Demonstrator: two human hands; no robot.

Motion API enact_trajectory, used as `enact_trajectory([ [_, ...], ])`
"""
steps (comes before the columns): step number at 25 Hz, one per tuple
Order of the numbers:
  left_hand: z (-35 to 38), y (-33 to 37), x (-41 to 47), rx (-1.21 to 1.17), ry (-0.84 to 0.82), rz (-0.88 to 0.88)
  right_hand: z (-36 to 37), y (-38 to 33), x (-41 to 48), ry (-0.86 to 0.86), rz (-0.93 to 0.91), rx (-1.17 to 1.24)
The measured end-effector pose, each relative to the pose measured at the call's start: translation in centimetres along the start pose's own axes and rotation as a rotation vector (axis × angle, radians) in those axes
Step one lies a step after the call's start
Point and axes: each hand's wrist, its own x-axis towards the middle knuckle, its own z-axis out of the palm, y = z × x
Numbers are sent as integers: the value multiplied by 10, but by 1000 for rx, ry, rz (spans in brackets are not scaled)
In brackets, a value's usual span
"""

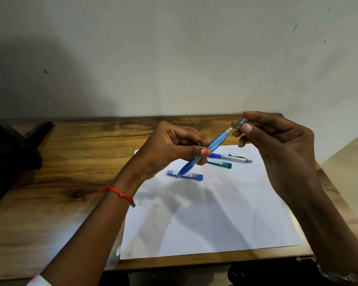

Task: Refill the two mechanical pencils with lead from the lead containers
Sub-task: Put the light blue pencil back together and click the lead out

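Note:
My left hand [170, 145] grips a translucent blue mechanical pencil [213, 144] at mid-barrel, tip down-left, its white eraser end [228, 131] bare and pointing up-right. My right hand [277, 145] pinches the pencil's small blue cap [241, 123] between thumb and fingers, just apart from the eraser end. On the white paper [215, 219] lie a second pencil with a blue grip and silver barrel [229, 157], a green lead container [220, 163] partly hidden behind my left fingers, and a blue lead container [191, 176] under the held pencil's tip.
The paper lies on a wooden table [60, 172] set against a pale wall. A dark object [12, 145] stands at the table's far left. An orange thread circles my left wrist, and a metal bracelet my right.

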Motion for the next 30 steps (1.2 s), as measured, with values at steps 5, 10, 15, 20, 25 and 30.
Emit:
enact_trajectory([
  [5, 1, -1, 0, -5, 1, -4, 1, 0, -2, -4, -38, -51],
  [10, 1, -1, 0, -11, -2, 0, 5, -4, -4, -23, -60, -175],
  [15, 3, -1, 3, 6, -17, 12, 7, -4, -3, -33, -81, -232],
  [20, 5, -2, 3, -3, 13, 31, 9, -3, -3, -17, -129, -267],
  [25, 9, -5, 3, -66, 51, 15, 12, -2, -3, -59, -107, -229],
  [30, 18, 1, 5, -189, 52, 3, 21, 5, -1, -86, 93, -53],
])
